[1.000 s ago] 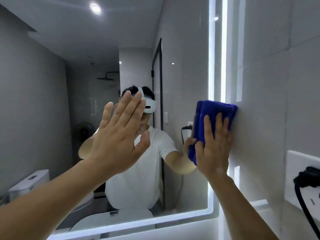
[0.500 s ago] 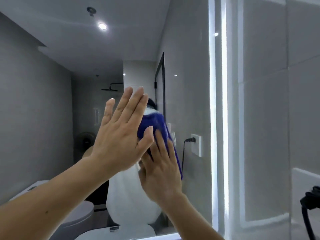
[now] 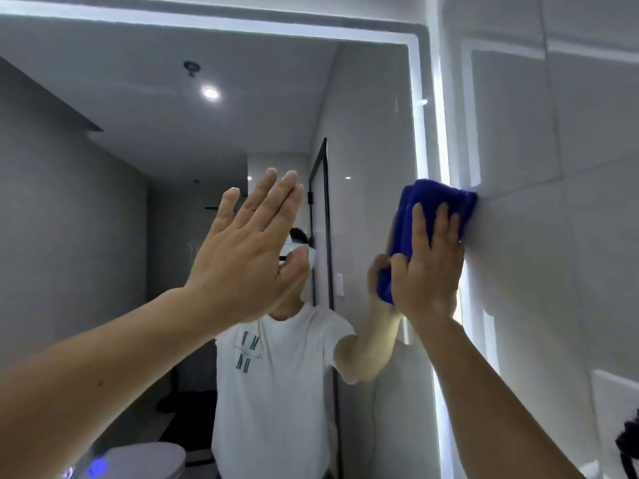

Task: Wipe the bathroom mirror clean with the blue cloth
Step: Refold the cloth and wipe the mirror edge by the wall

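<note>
The bathroom mirror (image 3: 103, 209) fills most of the view, framed by a lit white strip along its top and right edges. A folded blue cloth (image 3: 432, 202) is pressed flat against the glass at the mirror's right edge, touching the side wall. My right hand (image 3: 427, 267) lies on the cloth, fingers pointing up. My left hand (image 3: 249, 250) rests flat on the glass near the middle, fingers spread upward, holding nothing. The mirror reflects a person in a white T-shirt and the room behind.
A glossy tiled side wall (image 3: 560, 236) meets the mirror's right edge. A white wall socket (image 3: 612, 402) with a dark plug and cable (image 3: 627, 447) sits at the lower right. A toilet lid (image 3: 145, 459) shows in the reflection at the bottom left.
My right hand has swept the cloth from the mirror's middle back to its right edge, higher than a second ago. The view has tilted up, showing the mirror's top. My left hand stays on the glass.
</note>
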The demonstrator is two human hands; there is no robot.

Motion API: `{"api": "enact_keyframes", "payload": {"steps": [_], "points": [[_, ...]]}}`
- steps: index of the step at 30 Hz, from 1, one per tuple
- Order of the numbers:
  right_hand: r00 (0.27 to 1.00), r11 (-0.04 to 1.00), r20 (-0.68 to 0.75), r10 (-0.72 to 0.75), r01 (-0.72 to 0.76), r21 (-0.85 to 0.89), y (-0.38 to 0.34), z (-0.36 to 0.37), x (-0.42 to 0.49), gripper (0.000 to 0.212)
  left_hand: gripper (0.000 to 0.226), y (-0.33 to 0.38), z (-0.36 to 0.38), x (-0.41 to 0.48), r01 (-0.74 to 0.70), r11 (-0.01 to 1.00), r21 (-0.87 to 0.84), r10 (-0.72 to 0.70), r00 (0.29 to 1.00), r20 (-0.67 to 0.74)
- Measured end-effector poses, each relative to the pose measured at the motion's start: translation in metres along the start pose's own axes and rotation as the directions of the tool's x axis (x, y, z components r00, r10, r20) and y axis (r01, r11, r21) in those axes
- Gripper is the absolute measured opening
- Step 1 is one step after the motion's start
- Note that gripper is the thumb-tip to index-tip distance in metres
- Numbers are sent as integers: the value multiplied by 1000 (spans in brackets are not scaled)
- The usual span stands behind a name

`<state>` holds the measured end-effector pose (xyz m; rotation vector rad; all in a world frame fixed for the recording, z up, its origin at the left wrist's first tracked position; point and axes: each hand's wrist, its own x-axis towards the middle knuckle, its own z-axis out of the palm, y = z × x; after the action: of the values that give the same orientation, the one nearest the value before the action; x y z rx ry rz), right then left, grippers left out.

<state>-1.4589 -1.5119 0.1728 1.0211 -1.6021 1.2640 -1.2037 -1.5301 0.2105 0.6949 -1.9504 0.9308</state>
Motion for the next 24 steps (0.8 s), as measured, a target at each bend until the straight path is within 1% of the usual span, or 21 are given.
{"api": "enact_keyframes", "payload": {"steps": [4, 6, 7, 9, 11, 13, 15, 18, 20, 21, 22, 24], "points": [[1000, 1000, -15, 20, -20, 1, -29, -1, 53, 67, 69, -15, -1, 7, -1, 1000, -4, 1, 999, -44], [1000, 1000, -7, 3, -3, -4, -48, -2, 73, 69, 69, -17, -1, 9, 0, 1000, 3, 0, 998, -56], [1000, 1000, -3, -25, 25, -5, -57, -1, 77, 69, 69, -16, 0, 11, 2, 1000, 9, -1, 999, -54], [991, 991, -3, -132, 131, -18, -73, 1, 73, 72, 69, -12, 1, 15, 5, 1000, 10, -5, 998, -58], [961, 961, 4, -278, 278, -11, -83, 6, 47, 75, 69, -9, -1, 23, 6, 1000, -9, -7, 998, -68], [921, 920, 10, -390, 389, 56, -85, 11, 2, 72, 70, -6, -5, 30, 7, 999, -31, -10, 996, -86], [900, 897, 10, -435, 432, 93, -77, 21, -52, 72, 71, -6, -7, 35, 19, 1000, -24, -21, 996, -87], [873, 877, 91, -480, 480, 22, -48, 28, -119, 88, 72, -8, -7, 37, 36, 999, 28, -34, 997, -69], [847, 851, 91, -524, 524, 25, -31, 27, -124, 83, 71, -10, -5, 35, 32, 999, 32, -29, 997, -65], [860, 863, 75, -505, 504, 36, -27, 27, -113, 78, 71, -12, -4, 35, 24, 999, 28, -22, 998, -62], [896, 898, 52, -440, 439, 40, -26, 25, -97, 75, 71, -14, -2, 36, 16, 1000, 25, -14, 998, -60], [977, 977, -12, -211, 211, 24, -31, 20, -50, 74, 70, -19, 1, 41, 25, 1000, 19, -23, 997, -70]]}}
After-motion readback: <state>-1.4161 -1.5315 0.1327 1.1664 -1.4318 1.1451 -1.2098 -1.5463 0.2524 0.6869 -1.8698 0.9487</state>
